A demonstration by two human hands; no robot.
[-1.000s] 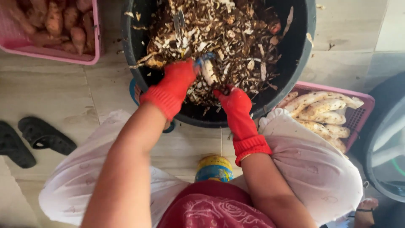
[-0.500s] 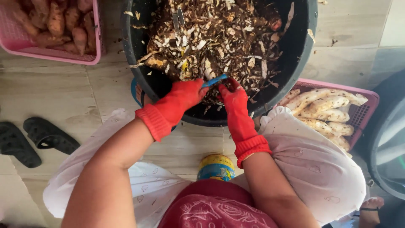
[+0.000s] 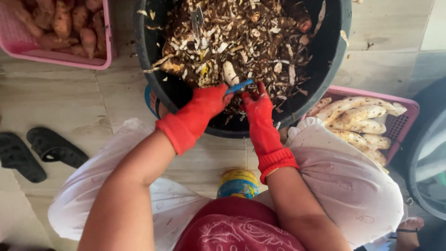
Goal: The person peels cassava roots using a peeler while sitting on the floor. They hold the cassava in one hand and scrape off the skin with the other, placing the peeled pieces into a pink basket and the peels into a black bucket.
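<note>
Since the earlier frames, both hands have drawn back from deep in the peel heap toward the near rim of the black tub (image 3: 153,56), which suggests the hands are between tubers rather than mid-peel. The left hand (image 3: 204,104), in a red rubber glove, is closed on the blue peeler (image 3: 239,86), whose handle projects right from the fist. The right hand (image 3: 258,104), also gloved red, is spread open just beside the peeler tip and holds nothing. The peelings (image 3: 241,42) fill the tub. A pink basket of unpeeled tubers (image 3: 60,58) sits far left; a pink basket of peeled pale tubers (image 3: 404,111) sits right. A round yellow-and-blue container (image 3: 238,183) with a printed label stands near, between the knees. Black sandals (image 3: 37,151) lie left.
</note>
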